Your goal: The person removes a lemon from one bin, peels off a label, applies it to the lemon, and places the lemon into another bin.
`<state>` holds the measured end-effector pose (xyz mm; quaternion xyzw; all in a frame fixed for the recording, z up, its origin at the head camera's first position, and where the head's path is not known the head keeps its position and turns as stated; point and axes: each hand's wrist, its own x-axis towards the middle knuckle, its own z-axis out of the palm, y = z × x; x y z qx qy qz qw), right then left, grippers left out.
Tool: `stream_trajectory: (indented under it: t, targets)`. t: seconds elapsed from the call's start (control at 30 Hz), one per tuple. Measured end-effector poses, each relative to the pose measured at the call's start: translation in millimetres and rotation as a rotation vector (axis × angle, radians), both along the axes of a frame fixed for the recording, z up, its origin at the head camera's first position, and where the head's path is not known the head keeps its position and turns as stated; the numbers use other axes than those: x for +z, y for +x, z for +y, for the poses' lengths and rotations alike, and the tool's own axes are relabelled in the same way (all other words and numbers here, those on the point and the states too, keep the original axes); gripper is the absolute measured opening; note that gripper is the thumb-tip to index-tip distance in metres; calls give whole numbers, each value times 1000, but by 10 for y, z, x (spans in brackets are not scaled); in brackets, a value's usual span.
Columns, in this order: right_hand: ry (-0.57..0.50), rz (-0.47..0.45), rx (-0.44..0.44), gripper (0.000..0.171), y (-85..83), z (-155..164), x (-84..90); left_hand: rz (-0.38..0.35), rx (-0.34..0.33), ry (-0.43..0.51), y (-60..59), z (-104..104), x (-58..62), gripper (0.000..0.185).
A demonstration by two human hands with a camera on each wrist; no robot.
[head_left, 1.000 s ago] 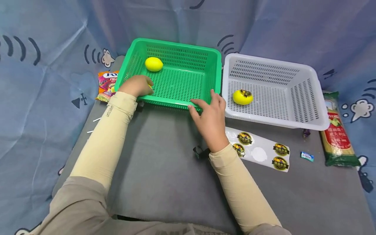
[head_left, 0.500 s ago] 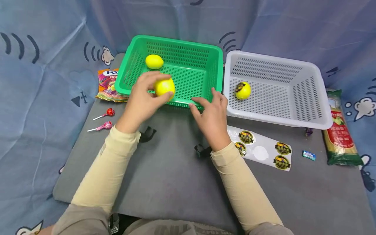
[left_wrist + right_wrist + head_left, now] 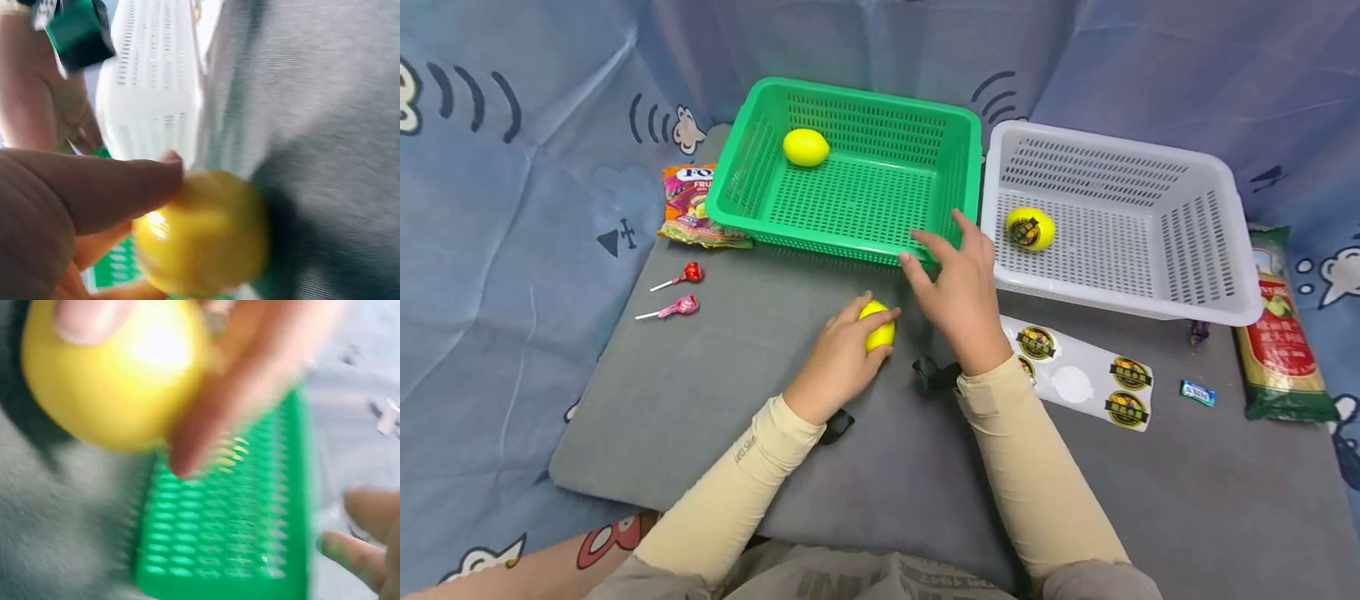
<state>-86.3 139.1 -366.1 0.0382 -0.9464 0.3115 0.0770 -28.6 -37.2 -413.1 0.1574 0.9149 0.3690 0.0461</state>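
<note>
My left hand (image 3: 835, 362) grips a yellow lemon (image 3: 880, 330) between thumb and fingers, low over the grey table in front of the green basket (image 3: 842, 242). The left wrist view shows that lemon (image 3: 206, 234) close up, with the thumb lying across its side. Fingers spread, my right hand (image 3: 958, 300) hovers at the basket's front right corner and holds nothing. Another lemon (image 3: 806, 147) lies inside the green basket at the back left. In the white basket (image 3: 1120, 302) sits a lemon (image 3: 1031, 229) bearing a dark round sticker.
A sheet of round stickers (image 3: 1072, 382) lies beside my right wrist. Two lollipops (image 3: 688, 273) and an orange candy bag (image 3: 688, 204) are at the left. A small blue wrapped sweet (image 3: 1197, 393) and a red-and-green bag (image 3: 1285, 342) are at the right.
My left hand has lifted a lemon out of the green basket and carried it right and toward me. The right hand has stayed near the basket corner. The white basket's lemon has rolled slightly.
</note>
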Motion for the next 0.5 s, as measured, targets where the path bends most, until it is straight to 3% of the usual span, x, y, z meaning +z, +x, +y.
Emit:
stream_trajectory:
  t: [0.07,0.13,0.23,0.3,0.37,0.43,0.5]
  targets:
    - [-87,19,-9,43,104,149,47,81,-5,22,30,69,35,53]
    - [-177,49,-43,41,274,323,94,156,-19,114,94,187,63,47]
    - [-244,87,-129,33,581,607,96,202,-99,209,196,456,38,32]
    - [-247,59,-199,31,777,797,61,174,-144,163,239,660,-7,26]
    - [-238,3,-260,32,941,972,-11,145,-166,52,245,839,-66,28]
    - [-224,-78,-296,35,1074,1113,-93,116,-152,-52,225,988,-122,32]
    - [-198,-158,-312,39,1166,1213,-200,79,-130,-91,192,1098,-165,36]
